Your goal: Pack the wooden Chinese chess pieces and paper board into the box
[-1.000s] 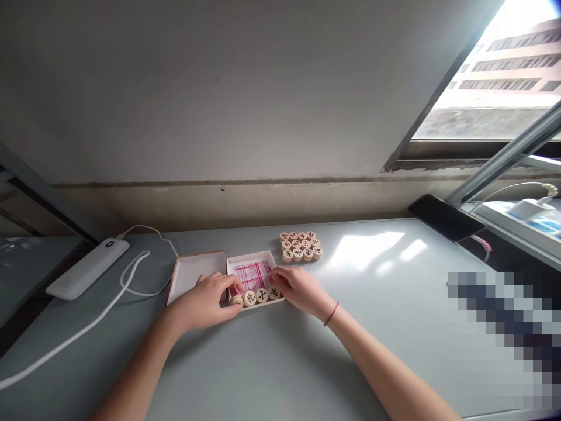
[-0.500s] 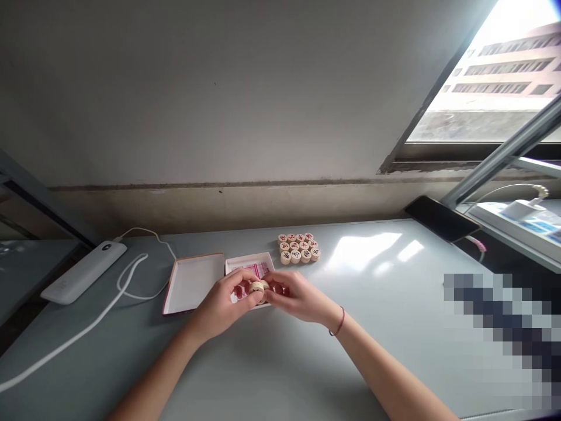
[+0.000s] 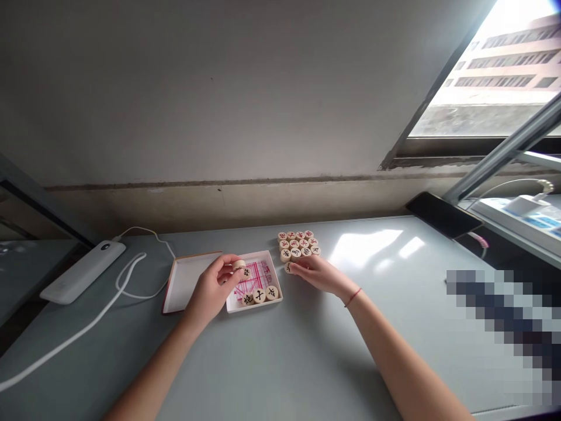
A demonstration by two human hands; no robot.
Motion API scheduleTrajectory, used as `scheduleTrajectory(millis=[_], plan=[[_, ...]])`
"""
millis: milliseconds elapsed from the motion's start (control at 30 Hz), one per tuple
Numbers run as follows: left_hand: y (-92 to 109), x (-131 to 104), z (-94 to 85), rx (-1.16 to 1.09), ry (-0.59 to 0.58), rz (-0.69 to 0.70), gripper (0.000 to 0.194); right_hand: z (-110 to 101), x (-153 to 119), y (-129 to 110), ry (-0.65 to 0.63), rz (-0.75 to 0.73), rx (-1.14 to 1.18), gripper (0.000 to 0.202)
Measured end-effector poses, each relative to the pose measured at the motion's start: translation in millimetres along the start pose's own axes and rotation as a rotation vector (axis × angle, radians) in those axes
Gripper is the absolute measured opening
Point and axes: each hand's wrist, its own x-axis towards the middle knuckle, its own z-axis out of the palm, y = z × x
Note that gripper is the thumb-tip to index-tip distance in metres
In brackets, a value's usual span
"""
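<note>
1. Two wooden xiangqi pieces (image 3: pixel 246 272), seemingly, are sitting pinched in the left hand (image 3: pixel 210 293).
2. The right hand (image 3: pixel 319 275) is clamping another xiangqi piece (image 3: pixel 288 267) at its fingertips.
3. All are looking light, rigid, smooth-faced; I'd be gripping their rims.
</note>
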Motion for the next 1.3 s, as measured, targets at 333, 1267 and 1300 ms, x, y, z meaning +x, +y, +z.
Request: scheduleTrajectory(millis=[333, 1267, 1300], plan=[[7, -12, 16.5, 0.117, -0.077, 0.103, 0.020, 5, -11, -25, -0.048, -0.220, 0.146, 0.037], [-18, -2, 11.9, 1.018, 0.061, 0.393, 0.019, 9, -10, -15, 0.128, 0.060, -0.302, 0.030], [-17, -1, 12.5, 1.021, 0.048, 0.378, 0.021, 11, -10, -17, 0.143, 0.071, -0.335, 0.030]])
